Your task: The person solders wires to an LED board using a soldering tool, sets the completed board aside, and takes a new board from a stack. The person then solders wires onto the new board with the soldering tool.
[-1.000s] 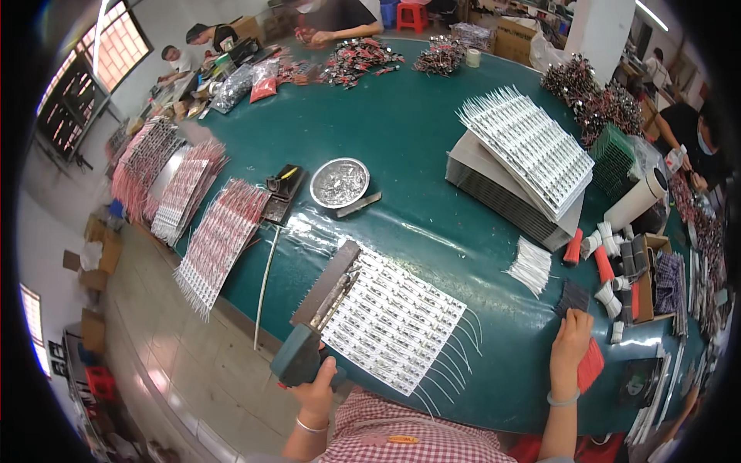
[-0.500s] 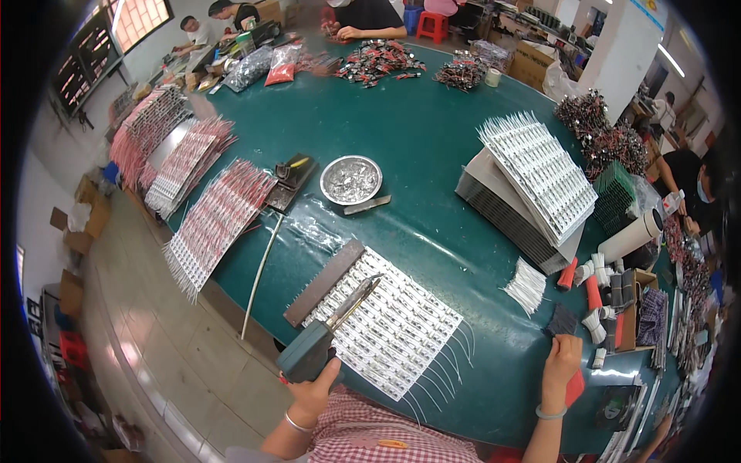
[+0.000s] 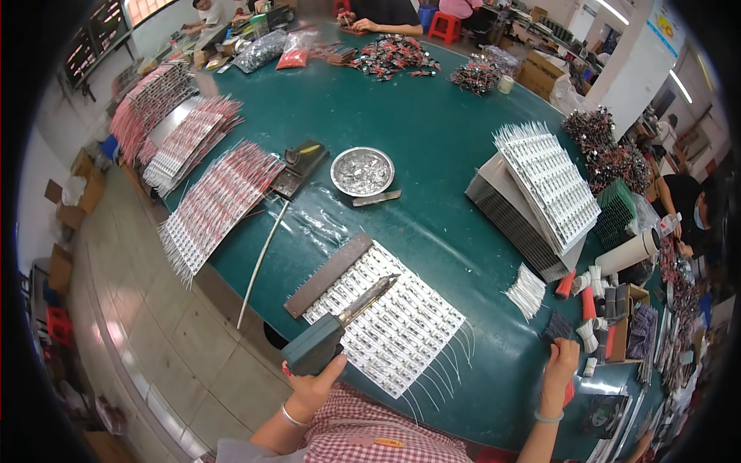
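Observation:
My left hand (image 3: 312, 388) is closed round the grey-green handle of a soldering gun (image 3: 315, 345). Its long metal tip lies over a panel of white circuit strips (image 3: 409, 324) in front of me. Thin white wires (image 3: 440, 378) stick out from the panel's right edge, and a brown bar (image 3: 328, 275) lies along its left edge. My right hand (image 3: 562, 363) is at the near edge of a bundle of short black wires (image 3: 557, 326), fingers curled together. What they pinch, if anything, is hidden. A red piece (image 3: 570, 393) shows beside that wrist.
A metal bowl (image 3: 363, 171) of silvery scraps stands beyond the panel. Left lie panels with red and white wires (image 3: 220, 204) and a dark stand (image 3: 301, 170). Right are stacked panels (image 3: 548, 181), white wires (image 3: 526, 292) and a white bottle (image 3: 629, 253). Co-workers sit around.
The soldering gun's tip has moved slightly right and farther over the panel. My right hand stays by the black wires, a little lower. The whole view has shifted slightly.

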`<state>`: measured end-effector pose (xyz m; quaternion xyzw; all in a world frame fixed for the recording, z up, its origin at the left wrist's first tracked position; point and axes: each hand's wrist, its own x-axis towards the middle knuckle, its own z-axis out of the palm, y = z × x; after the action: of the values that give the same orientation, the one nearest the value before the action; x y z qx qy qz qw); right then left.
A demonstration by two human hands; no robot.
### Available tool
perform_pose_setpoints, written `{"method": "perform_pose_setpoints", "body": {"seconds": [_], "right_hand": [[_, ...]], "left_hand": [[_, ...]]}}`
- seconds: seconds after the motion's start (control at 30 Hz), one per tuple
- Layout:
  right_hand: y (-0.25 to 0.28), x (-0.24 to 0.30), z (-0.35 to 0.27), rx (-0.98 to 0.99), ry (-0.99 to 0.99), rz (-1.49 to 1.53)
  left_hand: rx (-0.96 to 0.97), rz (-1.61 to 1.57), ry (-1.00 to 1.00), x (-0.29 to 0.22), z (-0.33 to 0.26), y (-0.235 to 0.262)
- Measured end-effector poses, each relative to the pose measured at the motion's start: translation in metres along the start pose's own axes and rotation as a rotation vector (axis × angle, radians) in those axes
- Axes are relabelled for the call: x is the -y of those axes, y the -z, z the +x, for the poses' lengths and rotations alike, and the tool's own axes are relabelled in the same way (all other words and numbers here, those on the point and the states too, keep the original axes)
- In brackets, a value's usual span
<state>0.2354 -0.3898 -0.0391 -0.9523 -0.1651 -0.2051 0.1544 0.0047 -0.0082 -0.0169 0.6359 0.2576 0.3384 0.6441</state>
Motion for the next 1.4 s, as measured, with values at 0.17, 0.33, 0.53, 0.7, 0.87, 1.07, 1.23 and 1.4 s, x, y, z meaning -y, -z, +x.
{"method": "perform_pose_setpoints", "body": {"seconds": [0.17, 0.33, 0.53, 0.7, 0.87, 1.07, 1.23, 1.4], "right_hand": [[0.001, 0.001, 0.001, -0.004, 0.030, -0.003], [-0.002, -0.004, 0.000, -0.040, 0.024, 0.034], [-0.003, -0.005, -0.003, -0.098, -0.032, -0.019], [0.027, 0.019, 0.009, -0.128, 0.008, 0.101], [0.067, 0.055, 0.030, 0.295, 0.184, 0.129], [0.053, 0.090, 0.045, 0.579, 0.549, -0.335], [0.034, 0.091, 0.046, 0.665, 0.719, -0.593], [0.021, 0.082, 0.036, 0.535, 0.769, -0.603]], "left_hand": [[0.004, -0.034, 0.001, -0.001, 0.002, -0.001], [0.018, -0.040, 0.030, -0.003, 0.003, -0.002], [0.046, -0.086, 0.057, -0.004, 0.002, -0.002], [0.062, -0.085, 0.022, -0.004, 0.003, -0.004], [0.067, -0.135, 0.092, -0.006, 0.000, -0.004], [0.115, -0.117, 0.049, -0.006, -0.002, 0.000], [0.119, -0.136, 0.043, -0.004, -0.007, 0.002], [0.127, -0.239, 0.212, -0.006, -0.015, 0.001]]}}
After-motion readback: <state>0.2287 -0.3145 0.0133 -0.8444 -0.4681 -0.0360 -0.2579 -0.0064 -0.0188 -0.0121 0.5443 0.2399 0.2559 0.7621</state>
